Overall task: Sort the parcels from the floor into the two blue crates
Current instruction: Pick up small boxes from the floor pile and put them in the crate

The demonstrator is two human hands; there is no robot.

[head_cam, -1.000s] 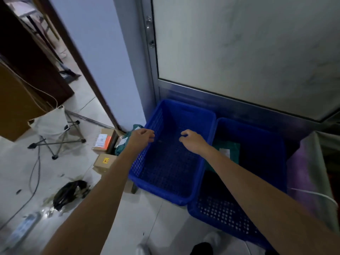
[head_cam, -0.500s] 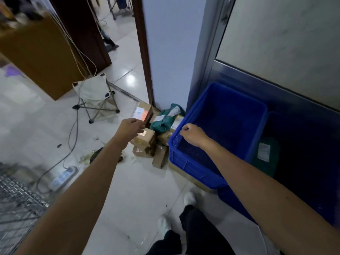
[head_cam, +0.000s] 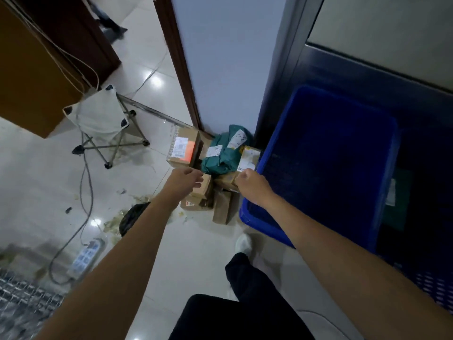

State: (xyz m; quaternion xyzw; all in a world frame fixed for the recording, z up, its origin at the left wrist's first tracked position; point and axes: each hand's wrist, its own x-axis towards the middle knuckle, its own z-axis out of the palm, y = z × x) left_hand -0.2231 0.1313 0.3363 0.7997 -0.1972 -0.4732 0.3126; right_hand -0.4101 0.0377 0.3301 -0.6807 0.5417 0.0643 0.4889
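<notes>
Both grips loosely curled and empty, left hand [head_cam: 184, 180] and right hand [head_cam: 250, 184] just above the floor parcels [head_cam: 221, 157].

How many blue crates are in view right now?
2. The near blue crate stands right of the parcel pile, against the door frame. The second crate sits just right of it, partly cut off by the frame edge and dark inside.
</notes>
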